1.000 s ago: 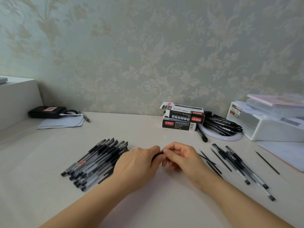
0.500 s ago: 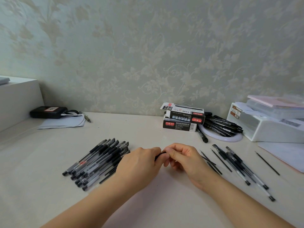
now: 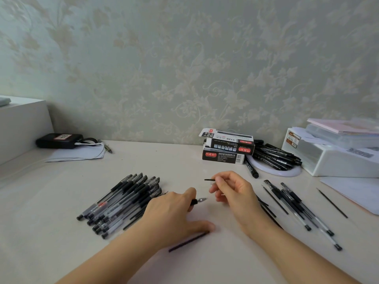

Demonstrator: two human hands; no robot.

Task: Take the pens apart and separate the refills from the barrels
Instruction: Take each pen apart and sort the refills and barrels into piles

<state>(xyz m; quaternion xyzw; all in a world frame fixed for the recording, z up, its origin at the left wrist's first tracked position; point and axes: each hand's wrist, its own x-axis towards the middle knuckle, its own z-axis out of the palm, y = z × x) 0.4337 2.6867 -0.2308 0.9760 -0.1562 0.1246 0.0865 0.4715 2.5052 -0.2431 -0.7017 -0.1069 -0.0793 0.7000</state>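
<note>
My left hand (image 3: 174, 214) grips a black gel pen whose bare metal tip (image 3: 200, 200) sticks out to the right of the fingers. Just above and to the right, my right hand (image 3: 235, 193) pinches a small thin black part (image 3: 209, 179), apparently the pen's cap, clear of the tip. A blurred thin dark stick (image 3: 188, 241) lies under my left thumb. A pile of whole pens (image 3: 123, 201) lies left of my left hand. Taken-apart barrels (image 3: 297, 203) and thin refills (image 3: 274, 199) lie to the right, with a single refill (image 3: 332, 202) farther right.
Two pen boxes (image 3: 225, 148) are stacked at the wall, beside a white plate (image 3: 287, 172) heaped with black pens. A white container (image 3: 332, 160) and papers stand at the right. A black device (image 3: 59, 140) on paper and a white block (image 3: 20, 124) occupy the left.
My hands, joined on one pen before, have pulled apart. The right hand has lifted away up and to the right with the small black part, and the pen's tip is now bare.
</note>
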